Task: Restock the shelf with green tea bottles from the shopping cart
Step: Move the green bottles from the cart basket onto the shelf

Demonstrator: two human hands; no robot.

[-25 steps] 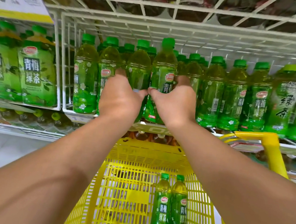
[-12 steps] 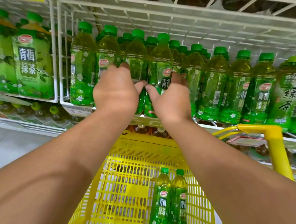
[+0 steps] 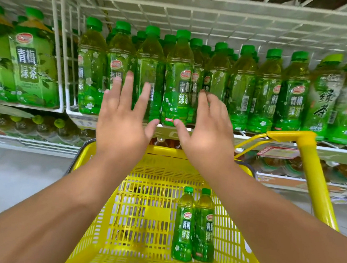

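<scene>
A row of green tea bottles with green caps stands on the white wire shelf [image 3: 212,134]. Two of them, one [image 3: 149,66] left of the other [image 3: 177,83], stand at the front in the middle. My left hand [image 3: 123,120] hovers just in front of the left one with fingers spread and straight, holding nothing. My right hand [image 3: 205,131] is beside the right one, fingers loosely bent, off the bottle. Two more green tea bottles [image 3: 185,225] [image 3: 205,226] stand upright in the yellow shopping cart [image 3: 96,242] below my arms.
Larger green tea bottles [image 3: 31,64] fill the shelf section to the left, behind a wire divider [image 3: 57,50]. Different green bottles [image 3: 324,100] stand at the right. The cart's yellow handle [image 3: 313,171] rises at right. A lower shelf holds more drinks; grey floor lies at left.
Both hands let go of the two bottles they were holding on the shelf and pulled back, fingers opening. The bottles stay standing in the front row.
</scene>
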